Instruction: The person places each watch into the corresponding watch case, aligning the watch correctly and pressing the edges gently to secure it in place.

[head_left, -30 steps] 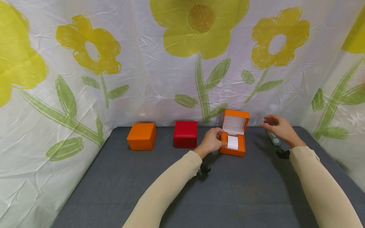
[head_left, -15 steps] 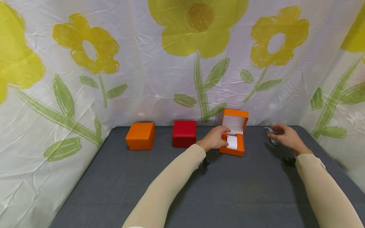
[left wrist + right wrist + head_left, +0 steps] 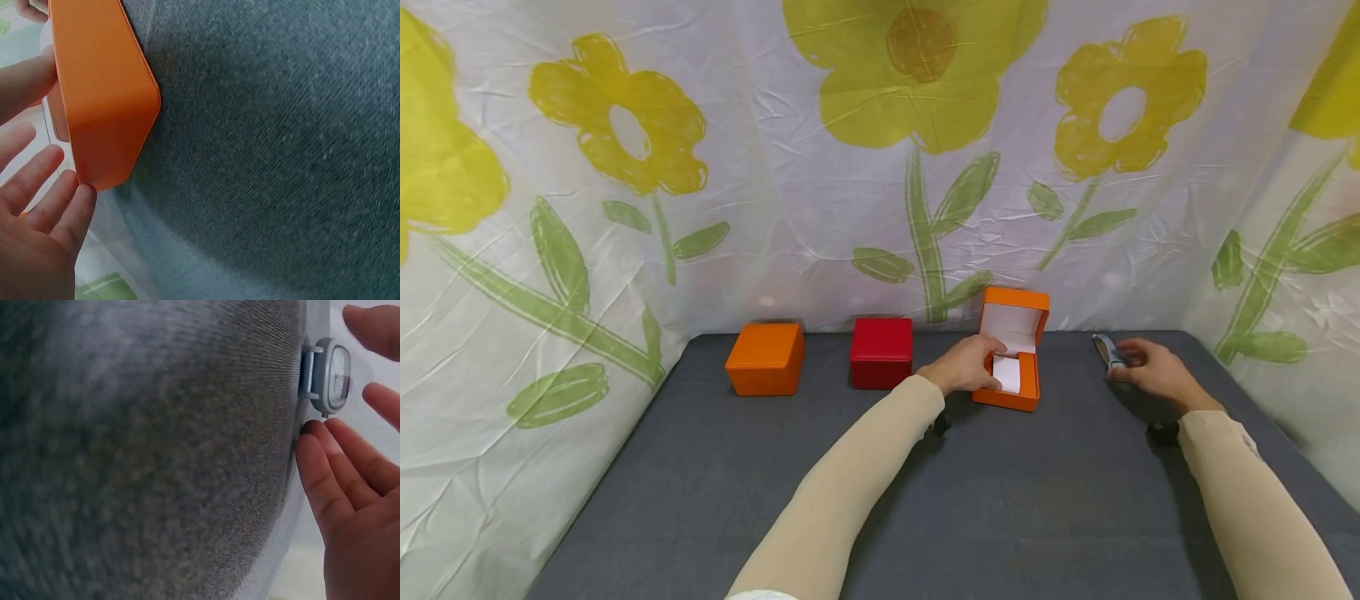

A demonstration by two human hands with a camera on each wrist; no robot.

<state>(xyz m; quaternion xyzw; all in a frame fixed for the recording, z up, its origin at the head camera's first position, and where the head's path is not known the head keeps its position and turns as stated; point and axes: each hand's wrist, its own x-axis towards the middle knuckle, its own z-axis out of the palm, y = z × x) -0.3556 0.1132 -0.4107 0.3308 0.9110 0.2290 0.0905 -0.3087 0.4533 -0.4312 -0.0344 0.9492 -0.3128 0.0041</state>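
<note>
In the head view my left hand [image 3: 962,365] is at the left side of an orange watch box [image 3: 1032,392], whose lid stands raised. A white cushion [image 3: 1007,375] sits inside. The left wrist view shows the thumb reaching over the box's [image 3: 103,81] rim, fairly straight fingers spread along its edge, and the little fingertip at its corner. Far right, my right hand [image 3: 1157,372] is beside a wristwatch [image 3: 1105,350] with a pale strap. In the right wrist view the watch [image 3: 334,378] lies between thumb and fingers; the thumb is apart from it, and fingertips are close below.
A closed orange box [image 3: 765,360] and a closed red box [image 3: 881,353] stand left of the raised-lid box, along the back of the dark grey tabletop [image 3: 1000,508]. Behind them hangs a white curtain [image 3: 805,217] with yellow flowers.
My right hand has come down from above the table to the watch, which has shifted slightly. My left hand has moved a little closer against the box.
</note>
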